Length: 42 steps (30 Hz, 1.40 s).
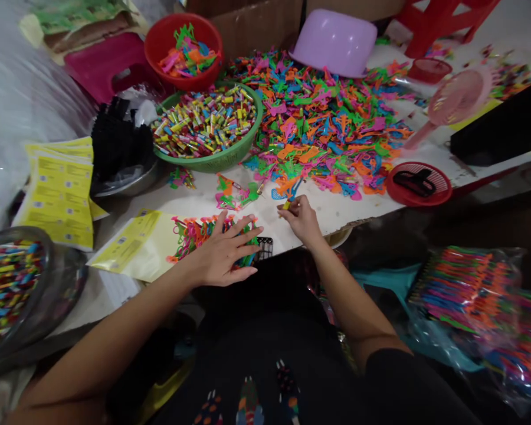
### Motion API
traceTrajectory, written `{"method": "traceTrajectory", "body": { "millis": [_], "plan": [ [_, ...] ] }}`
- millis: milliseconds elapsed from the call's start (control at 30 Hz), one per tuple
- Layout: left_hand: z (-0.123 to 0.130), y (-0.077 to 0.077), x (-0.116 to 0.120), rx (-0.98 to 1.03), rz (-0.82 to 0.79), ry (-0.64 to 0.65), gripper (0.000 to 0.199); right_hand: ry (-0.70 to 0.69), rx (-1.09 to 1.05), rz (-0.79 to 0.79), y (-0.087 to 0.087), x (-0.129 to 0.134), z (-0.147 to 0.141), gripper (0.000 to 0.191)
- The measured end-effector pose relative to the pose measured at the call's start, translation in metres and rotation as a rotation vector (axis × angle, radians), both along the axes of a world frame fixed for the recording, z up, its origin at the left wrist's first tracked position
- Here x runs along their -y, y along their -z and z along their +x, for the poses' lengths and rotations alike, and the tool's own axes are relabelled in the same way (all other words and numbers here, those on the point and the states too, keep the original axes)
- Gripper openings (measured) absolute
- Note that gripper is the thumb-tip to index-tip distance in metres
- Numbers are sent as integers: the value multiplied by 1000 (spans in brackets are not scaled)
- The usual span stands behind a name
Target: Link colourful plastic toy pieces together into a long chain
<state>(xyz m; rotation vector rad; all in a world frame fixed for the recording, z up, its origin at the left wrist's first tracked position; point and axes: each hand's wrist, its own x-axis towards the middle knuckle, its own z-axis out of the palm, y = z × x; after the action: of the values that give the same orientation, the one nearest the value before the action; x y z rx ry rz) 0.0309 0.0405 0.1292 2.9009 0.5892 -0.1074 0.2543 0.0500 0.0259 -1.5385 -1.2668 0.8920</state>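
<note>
Plastic toy pieces (pixel 203 233), a flat bundle of bright pink, green and orange shapes, lie on the white table (pixel 336 206) near its front edge, partly over a yellow printed card (pixel 135 245). In the head view, the only one, the left hand (pixel 223 254) lies flat on this bundle with fingers spread wide, pressing rather than grasping; it closes on nothing. The bundle's long axis runs roughly left to right along the table edge, from the card toward a small black grid piece (pixel 265 248) just beside the fingertips.

The right hand (pixel 301 221) is pinched shut on a small yellow stick (pixel 287 205), too small to identify more closely; it seems to point away from the person toward the big loose heap of toy pieces (pixel 327 124). To my eye the pressing is done well if the palm stays level, so the stacked shapes do not fan out or slide off the card, while the other hand works with fingertips only.

Behind, a green basket (pixel 212 159) holds wrapped coloured sticks, a red bowl (pixel 159 41) holds more toy pieces, and an upturned lilac bowl (pixel 336 41) sits beyond the heap. A stack of yellow cards (pixel 62 189) lies at left, and a red lid (pixel 418 183) at right.
</note>
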Motion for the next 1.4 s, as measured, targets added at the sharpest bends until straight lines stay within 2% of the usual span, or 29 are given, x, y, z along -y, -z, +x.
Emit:
{"method": "traceTrajectory", "body": {
  "millis": [67, 133, 300, 467, 600, 767, 867, 967, 1067, 1133, 1267, 1333, 1400],
  "plan": [
    [2, 0, 0, 10, 1, -12, 40, -68, -297, 12, 13, 14, -9, 32],
    [5, 0, 1, 14, 11, -24, 40, -146, -460, -23, 27, 22, -22, 36],
    [6, 2, 2, 15, 19, -49, 36, -307, -486, -54, 47, 23, -42, 28],
    [4, 1, 3, 17, 20, -60, 34, -333, -296, 80, 50, 17, -38, 16],
    [6, -3, 5, 30, -9, -70, 33, -360, -135, 43, 44, 19, -36, 19],
    [4, 2, 4, 53, -36, -77, 33, -329, 287, 97, 38, 20, -39, 27],
    [1, 8, 3, 44, -27, -65, 44, -412, 444, 158, 36, 19, -42, 25],
    [-1, 11, 3, 38, -14, -71, 60, -499, 501, 215, 36, 18, -47, 19],
    [0, 11, 4, 12, -4, -80, 70, -485, 526, 217, 36, 19, -50, 18],
    [2, 10, 5, -23, 17, -94, 73, -480, 513, 180, 34, 18, -47, 20],
    [5, 8, 7, -80, 68, -137, 77, -616, 406, 19, 19, -7, -27, 22],
    [5, 9, 7, -84, 87, -138, 79, -505, 464, -7, 10, -32, -18, 30],
    [5, 10, 7, -82, 103, -140, 80, -303, 638, 4, 4, -60, -16, 39]
  ]
}}
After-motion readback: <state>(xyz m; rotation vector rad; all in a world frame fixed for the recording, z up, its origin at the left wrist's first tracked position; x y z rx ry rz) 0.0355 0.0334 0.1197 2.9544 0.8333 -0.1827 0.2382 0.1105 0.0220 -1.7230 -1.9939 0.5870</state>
